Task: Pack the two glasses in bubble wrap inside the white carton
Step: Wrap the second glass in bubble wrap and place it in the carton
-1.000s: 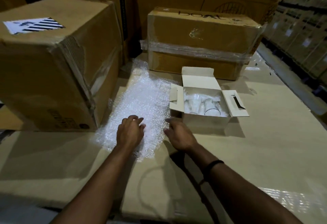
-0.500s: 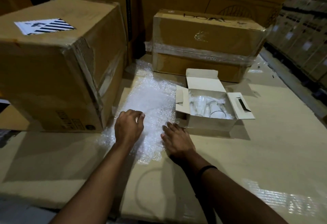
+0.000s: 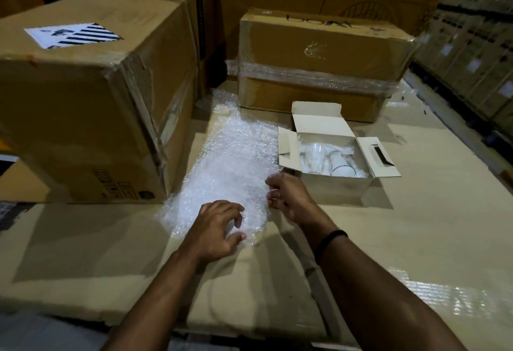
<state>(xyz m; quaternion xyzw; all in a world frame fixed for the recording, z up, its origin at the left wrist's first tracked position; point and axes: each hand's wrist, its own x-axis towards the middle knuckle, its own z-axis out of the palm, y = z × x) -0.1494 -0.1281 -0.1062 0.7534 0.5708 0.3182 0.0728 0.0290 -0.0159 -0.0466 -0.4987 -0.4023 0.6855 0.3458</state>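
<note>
While the flattened cardboard surface [image 3: 416, 239] bears everything, a big brown carton [image 3: 83, 114] stands at its left and a film-banded brown carton [image 3: 319, 73] at the back. Between them the bubble wrap [image 3: 230, 162] lies spread out, its right edge just beside the white carton [image 3: 333, 189], which sits with its flaps open. The left hand [image 3: 213, 228] rests on the sheet's near end, fingers and thumb curled as if gathering the wrap between them. The right hand [image 3: 291, 198] has its fingertips curled onto the sheet's right edge, apparently pinching it. Both glasses [image 3: 313, 153] are inside the white carton, side by side among some pale packing, and look unwrapped. The step in hand seems to be readying the sheet. It would go best if both pinches were firm before lifting, since the film is slippery, and if the wrap were kept off the carton's left flap so the box is not dragged. Each glass likely wants its own layer, so glass never meets glass.
</note>
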